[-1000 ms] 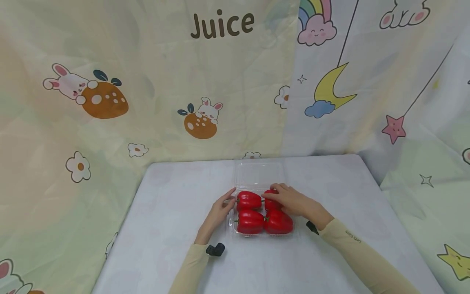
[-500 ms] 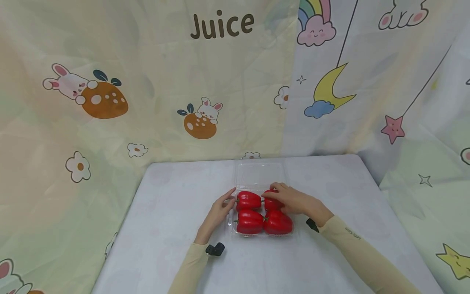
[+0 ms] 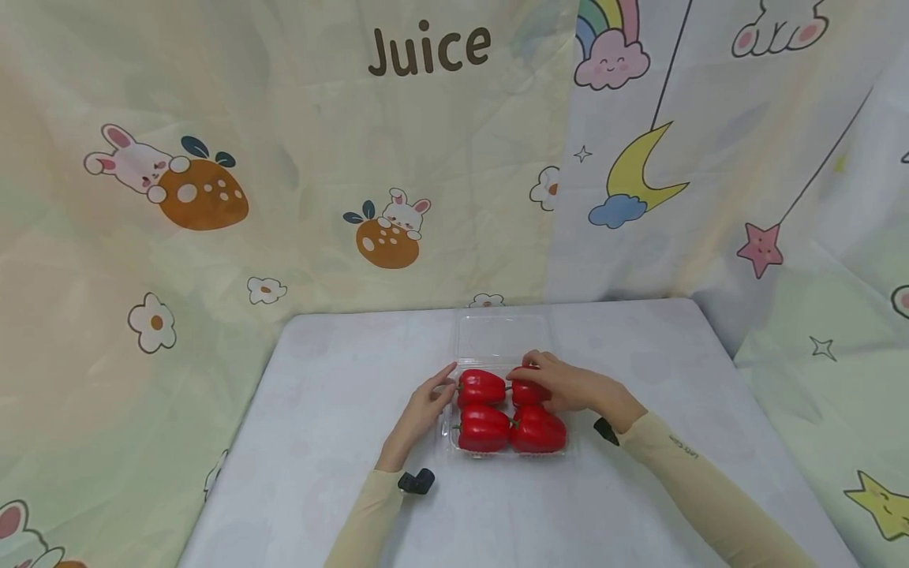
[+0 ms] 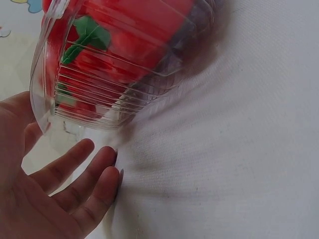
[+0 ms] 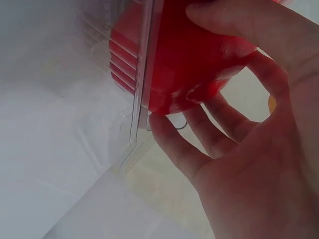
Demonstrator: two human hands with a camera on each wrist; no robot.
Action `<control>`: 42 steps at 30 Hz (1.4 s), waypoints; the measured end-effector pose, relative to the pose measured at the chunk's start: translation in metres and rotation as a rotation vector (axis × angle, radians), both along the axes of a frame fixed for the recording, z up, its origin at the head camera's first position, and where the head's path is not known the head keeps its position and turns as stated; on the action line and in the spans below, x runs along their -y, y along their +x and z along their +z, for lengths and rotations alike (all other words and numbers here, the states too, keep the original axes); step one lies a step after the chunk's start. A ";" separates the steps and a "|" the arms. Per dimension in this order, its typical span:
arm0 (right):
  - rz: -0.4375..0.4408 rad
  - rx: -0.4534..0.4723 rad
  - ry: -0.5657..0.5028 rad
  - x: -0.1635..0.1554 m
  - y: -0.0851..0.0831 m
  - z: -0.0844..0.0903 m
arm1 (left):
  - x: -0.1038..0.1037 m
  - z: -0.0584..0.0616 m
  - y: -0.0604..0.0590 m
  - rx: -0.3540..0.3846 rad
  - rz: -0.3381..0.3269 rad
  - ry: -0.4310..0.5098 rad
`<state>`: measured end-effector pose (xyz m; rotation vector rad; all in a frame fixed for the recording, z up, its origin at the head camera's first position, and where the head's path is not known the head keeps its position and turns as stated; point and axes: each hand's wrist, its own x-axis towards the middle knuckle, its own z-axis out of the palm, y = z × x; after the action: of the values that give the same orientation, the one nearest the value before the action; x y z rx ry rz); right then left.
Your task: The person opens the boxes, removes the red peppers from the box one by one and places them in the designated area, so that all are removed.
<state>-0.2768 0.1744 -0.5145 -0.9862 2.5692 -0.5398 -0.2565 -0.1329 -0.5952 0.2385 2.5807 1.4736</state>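
Several red bell peppers lie in two rows inside a clear plastic clamshell container (image 4: 104, 117), which stands on the table with its lid (image 3: 503, 335) folded back flat behind. My right hand (image 3: 571, 388) grips the far-right bell pepper (image 3: 527, 394), fingers over its far side and thumb on the near side; the hand covers part of it. My left hand (image 3: 424, 406) is beside the container's left wall, fingers spread and relaxed, fingertips right at the rim. In the left wrist view a green stem (image 4: 82, 40) shows through the ribbed plastic.
A white cloth covers the table (image 3: 341, 394). Behind it hangs a printed cloth backdrop (image 3: 454, 158) with rabbits, flowers and the word Juice. A black wrist camera (image 3: 417, 482) is strapped on the left wrist, another (image 3: 605, 431) on the right.
Almost nothing differs. My right hand stays on the far-right bell pepper, its wrist shifted very slightly. My left hand keeps its place by the container.
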 end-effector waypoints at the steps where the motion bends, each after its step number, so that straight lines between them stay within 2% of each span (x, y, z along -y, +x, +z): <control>1: -0.003 0.003 -0.002 0.000 0.000 0.000 | 0.000 0.000 0.000 0.001 0.000 0.000; 11: -0.044 0.062 -0.009 0.002 -0.001 0.002 | 0.000 0.000 0.001 0.003 -0.001 -0.005; 29: -0.055 0.059 0.028 0.002 0.000 0.009 | 0.001 -0.004 -0.002 0.008 -0.012 -0.001; 42: -0.040 0.059 0.003 -0.001 0.000 0.014 | 0.001 -0.004 -0.002 0.003 -0.012 -0.006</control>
<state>-0.2771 0.1752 -0.5002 -0.9055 2.5417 -0.5673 -0.2581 -0.1336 -0.5991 0.2499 2.5767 1.4607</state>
